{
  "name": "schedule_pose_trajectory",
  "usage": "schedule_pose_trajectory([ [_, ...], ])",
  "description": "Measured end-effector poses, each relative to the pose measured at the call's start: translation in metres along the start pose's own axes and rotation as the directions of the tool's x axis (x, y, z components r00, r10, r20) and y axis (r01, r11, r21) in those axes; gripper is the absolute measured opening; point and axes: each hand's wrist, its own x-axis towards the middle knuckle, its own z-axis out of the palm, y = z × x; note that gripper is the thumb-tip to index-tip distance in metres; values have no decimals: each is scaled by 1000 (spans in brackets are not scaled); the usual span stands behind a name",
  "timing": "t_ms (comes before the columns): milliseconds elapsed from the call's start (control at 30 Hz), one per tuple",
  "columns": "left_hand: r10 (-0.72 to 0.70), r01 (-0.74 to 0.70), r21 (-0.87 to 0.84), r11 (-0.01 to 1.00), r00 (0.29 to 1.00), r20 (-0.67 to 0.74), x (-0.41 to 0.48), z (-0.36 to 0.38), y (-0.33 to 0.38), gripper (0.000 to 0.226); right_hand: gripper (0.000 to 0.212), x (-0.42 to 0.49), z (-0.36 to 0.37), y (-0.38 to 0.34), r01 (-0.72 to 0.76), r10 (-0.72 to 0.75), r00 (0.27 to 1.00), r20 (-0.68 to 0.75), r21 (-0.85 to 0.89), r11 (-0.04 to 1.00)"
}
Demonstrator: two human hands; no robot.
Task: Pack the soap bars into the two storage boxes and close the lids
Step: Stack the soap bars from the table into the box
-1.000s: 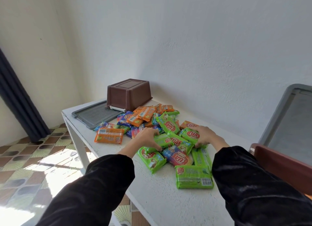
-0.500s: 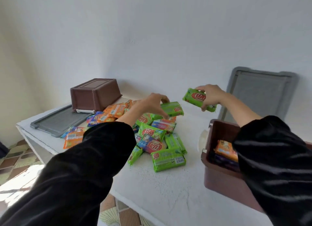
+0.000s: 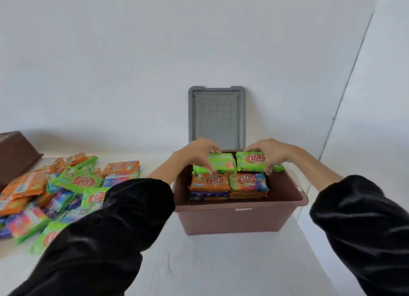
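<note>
An open brown storage box (image 3: 239, 220) stands on the white table in front of me, with stacked soap bars (image 3: 230, 184) inside. My left hand (image 3: 197, 154) grips a green soap bar (image 3: 218, 164) over the box's far half. Beside it, my right hand (image 3: 269, 153) grips another green soap bar (image 3: 251, 162). Both bars are held side by side just above the packed stacks. A loose pile of orange, green and blue soap bars (image 3: 66, 185) lies on the table to the left. The second brown box (image 3: 15, 154) sits upside down at the far left edge.
A grey lid (image 3: 217, 116) leans upright against the white wall behind the open box. The table's bare white top (image 3: 210, 262) stretches in front of the box. The table's right edge lies just beyond the box.
Both hands lifted a green bar each from the pile and carried them right to the open box. My view swung right, so the pile now lies at the left.
</note>
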Motion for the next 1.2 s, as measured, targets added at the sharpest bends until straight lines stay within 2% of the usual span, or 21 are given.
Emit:
schedule_pose_trajectory([
  [167,23,-30,84,996,996,82,9,36,-3,75,85,7,34,2,44,-46,999,-12,-109,993],
  [267,27,-35,137,990,998,63,5,48,-14,77,81,13,51,0,42,-48,996,-79,-79,996],
  [467,141,-141,120,983,990,12,5,52,-20,69,67,18,60,-1,49,-42,984,-172,35,998],
  [667,140,-143,96,985,990,36,9,55,-21,70,65,18,61,-5,51,-38,980,-194,64,997],
  [767,127,-128,-36,991,992,-21,0,47,-21,66,60,16,56,-10,64,-48,983,-174,83,994],
  [867,41,-99,-240,966,971,-237,-19,23,-31,46,56,16,37,-31,96,-55,966,-254,152,984],
  [933,-22,-70,-263,962,944,-330,-38,4,-46,37,54,19,22,-57,154,-98,943,-320,158,975],
  [1067,-170,88,-246,965,927,-334,-94,-27,-91,31,54,34,7,-121,345,-263,887,-380,165,924],
  [1200,-340,290,-218,932,907,-249,-156,-34,-130,31,52,51,15,-191,473,-408,855,-321,159,867],
])
